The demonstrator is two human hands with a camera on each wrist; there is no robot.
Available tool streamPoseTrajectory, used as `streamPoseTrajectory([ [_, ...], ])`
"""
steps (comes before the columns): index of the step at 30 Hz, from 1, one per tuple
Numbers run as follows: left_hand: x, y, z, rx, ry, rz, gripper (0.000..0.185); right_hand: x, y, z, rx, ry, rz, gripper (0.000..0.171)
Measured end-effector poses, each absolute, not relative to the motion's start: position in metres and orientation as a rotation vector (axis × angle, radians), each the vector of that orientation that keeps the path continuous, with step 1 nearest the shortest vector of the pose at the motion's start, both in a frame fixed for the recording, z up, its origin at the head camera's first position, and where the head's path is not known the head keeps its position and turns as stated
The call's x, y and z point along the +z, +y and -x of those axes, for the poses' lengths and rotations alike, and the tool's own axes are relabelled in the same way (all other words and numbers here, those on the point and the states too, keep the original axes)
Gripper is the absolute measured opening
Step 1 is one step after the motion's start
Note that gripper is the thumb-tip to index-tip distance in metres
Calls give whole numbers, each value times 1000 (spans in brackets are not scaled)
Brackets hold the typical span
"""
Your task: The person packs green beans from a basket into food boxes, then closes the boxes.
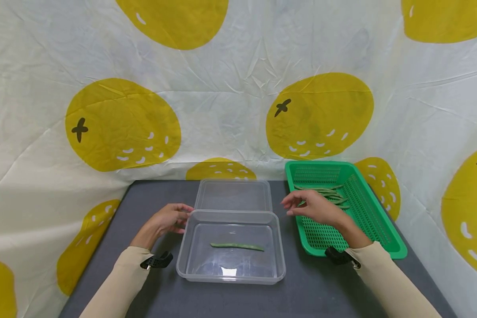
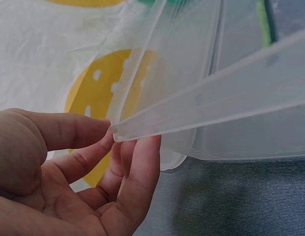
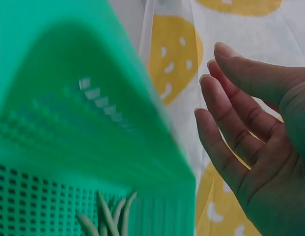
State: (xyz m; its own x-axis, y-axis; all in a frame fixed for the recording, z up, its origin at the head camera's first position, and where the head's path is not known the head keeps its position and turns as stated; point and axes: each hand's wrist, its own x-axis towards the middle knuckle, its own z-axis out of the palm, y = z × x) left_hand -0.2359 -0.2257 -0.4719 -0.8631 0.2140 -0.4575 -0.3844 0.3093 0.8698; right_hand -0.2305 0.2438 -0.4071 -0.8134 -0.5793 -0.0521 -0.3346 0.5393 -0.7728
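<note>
1. holding the near left corner of the clear container (image 1: pixel 190 260) with my left hand (image 1: pixel 167 219), i feel its rim between thumb and fingertips (image 2: pixel 142 162). the hold is light, only a pinch on the edge.
2. my right hand (image 1: pixel 315 207) hangs above the left rim of the green basket (image 1: pixel 385 229). its fingers are apart and relaxed, and it holds nothing.
3. one green bean (image 1: pixel 237 246) lies flat on the floor of the container, near the middle. its long axis goes from left to right, almost parallel to the front wall, and the right end sits a little nearer to me. i cannot tell which end is the stem.
4. the other beans (image 1: pixel 327 193) are in the far part of the basket, most of them also lying roughly left to right.
5. the lid (image 1: pixel 233 194) lies on the grey table (image 1: pixel 309 291) just behind the container, touching its back rim or nearly so.
6. i think the risk is in my left pinch: if i pull or lift this corner, the light container can tilt or slide, and the bean will roll to one wall.
7. if my right hand goes to the basket too low, my wrist can catch the rim and push the basket toward the table edge.
</note>
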Motion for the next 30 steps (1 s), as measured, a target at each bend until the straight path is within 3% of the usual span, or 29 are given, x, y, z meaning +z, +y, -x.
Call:
streamPoseTrajectory([
  [10, -473, -226, 235, 1588, 2090, 148, 35, -417, 281, 251, -1191, 2495, 634, 25],
  [30, -474, -228, 237, 1587, 2078, 128, 37, -434, 338, 276, -1081, 2589, 647, 28],
])
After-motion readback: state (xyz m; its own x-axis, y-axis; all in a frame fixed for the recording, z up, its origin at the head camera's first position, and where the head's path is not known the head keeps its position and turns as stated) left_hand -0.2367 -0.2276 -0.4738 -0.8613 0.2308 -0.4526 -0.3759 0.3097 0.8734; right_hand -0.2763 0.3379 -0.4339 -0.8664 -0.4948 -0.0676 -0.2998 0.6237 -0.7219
